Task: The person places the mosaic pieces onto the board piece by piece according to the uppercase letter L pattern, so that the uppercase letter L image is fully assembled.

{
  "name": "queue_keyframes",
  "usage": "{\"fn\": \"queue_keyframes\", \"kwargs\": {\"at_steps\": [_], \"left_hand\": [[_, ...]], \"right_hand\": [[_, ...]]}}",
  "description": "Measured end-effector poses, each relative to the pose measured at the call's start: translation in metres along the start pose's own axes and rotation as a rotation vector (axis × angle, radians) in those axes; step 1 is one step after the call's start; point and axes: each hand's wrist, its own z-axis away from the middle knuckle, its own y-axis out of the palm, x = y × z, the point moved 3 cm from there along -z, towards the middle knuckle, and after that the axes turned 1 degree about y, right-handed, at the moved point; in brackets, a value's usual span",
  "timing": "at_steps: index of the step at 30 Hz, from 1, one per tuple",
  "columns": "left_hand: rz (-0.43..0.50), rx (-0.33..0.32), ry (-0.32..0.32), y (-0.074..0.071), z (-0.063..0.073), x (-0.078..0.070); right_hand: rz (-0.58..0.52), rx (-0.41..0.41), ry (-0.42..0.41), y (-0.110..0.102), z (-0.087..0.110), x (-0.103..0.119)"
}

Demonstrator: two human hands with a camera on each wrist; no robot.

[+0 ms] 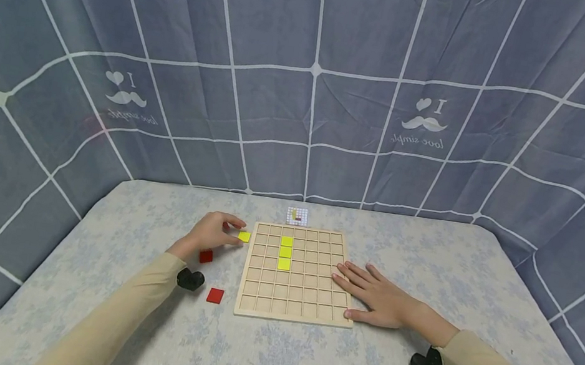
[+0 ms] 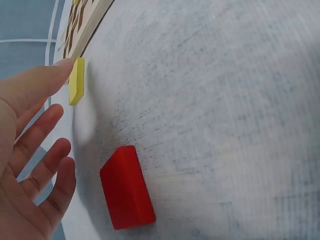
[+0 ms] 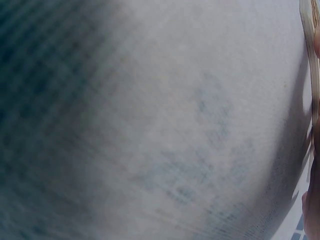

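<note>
At the left of the wooden grid board point(image 1: 260, 292), my left hand point(image 1: 210, 231) pinches a yellow square tile point(image 1: 244, 236) between thumb and index finger, just outside the board's upper left edge. The left wrist view shows the thumb against this yellow tile point(image 2: 76, 84), with the other fingers loosely bent. Three yellow tiles point(image 1: 286, 251) lie in a column in the grid, left of its middle. My right hand point(image 1: 379, 295) rests with fairly straight fingers on the board's right edge; the right wrist view catches only bits of it.
One red tile point(image 1: 206, 256) lies beside the left wrist, and another red tile point(image 1: 215, 296) sits nearer the front, left of the board. Behind the board is a small card point(image 1: 297, 216) with a coloured grid pattern. A blue checked curtain point(image 1: 348, 115) surrounds the cloth-covered table point(image 1: 277, 363).
</note>
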Motion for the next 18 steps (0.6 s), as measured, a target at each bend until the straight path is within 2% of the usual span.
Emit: {"fn": "queue_keyframes", "kwargs": {"at_steps": [8,18], "left_hand": [[0.071,0.023,-0.033,0.007,-0.008,0.007],[0.080,0.037,-0.077,0.009,-0.013,0.008]], "right_hand": [[0.007,0.017,0.013,-0.002,0.000,0.001],[0.010,0.012,0.014,0.002,0.000,-0.002]]}}
